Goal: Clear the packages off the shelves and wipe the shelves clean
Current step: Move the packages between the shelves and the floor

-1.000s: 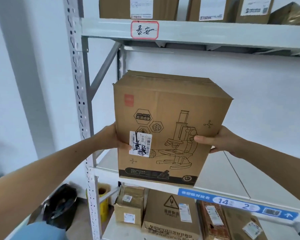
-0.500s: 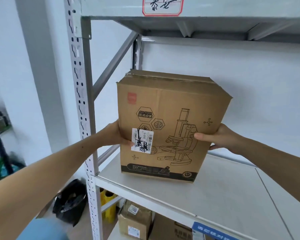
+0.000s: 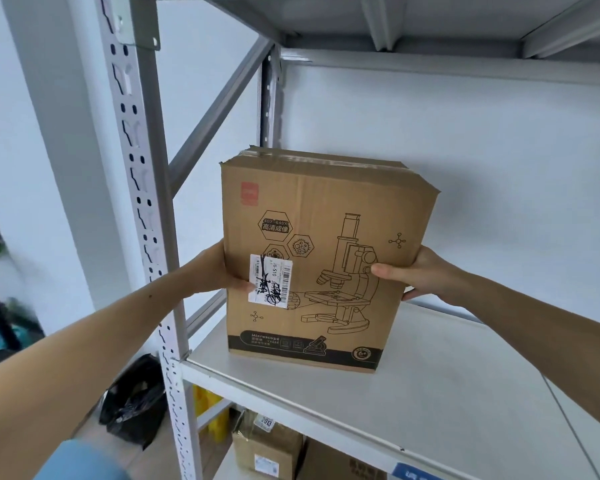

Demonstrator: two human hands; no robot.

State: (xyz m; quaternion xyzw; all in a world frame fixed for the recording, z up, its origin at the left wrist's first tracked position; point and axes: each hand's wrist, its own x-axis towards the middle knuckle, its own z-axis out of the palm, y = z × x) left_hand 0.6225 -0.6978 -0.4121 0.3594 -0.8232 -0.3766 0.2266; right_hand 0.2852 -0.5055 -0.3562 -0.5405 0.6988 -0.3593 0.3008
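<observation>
A brown cardboard box [image 3: 319, 216] with a microscope drawing and a white barcode label stands upright on the white shelf [image 3: 430, 386], near its left front corner. My left hand [image 3: 219, 271] grips the box's left edge, thumb on the label. My right hand [image 3: 420, 275] grips the right edge, thumb across the front face. Whether the box's bottom rests on the shelf or hovers just above it, I cannot tell.
A perforated grey upright [image 3: 142, 220] stands left of the box, with a diagonal brace [image 3: 219, 112] behind it. The upper shelf's underside [image 3: 413, 22] is overhead. Smaller cardboard boxes [image 3: 267, 445] sit on the lower shelf. A black bag [image 3: 136, 400] lies on the floor.
The box, held in both hands, has moved inward and down over the shelf's left front corner. The view has tilted so the upper shelf's packages are out of sight.
</observation>
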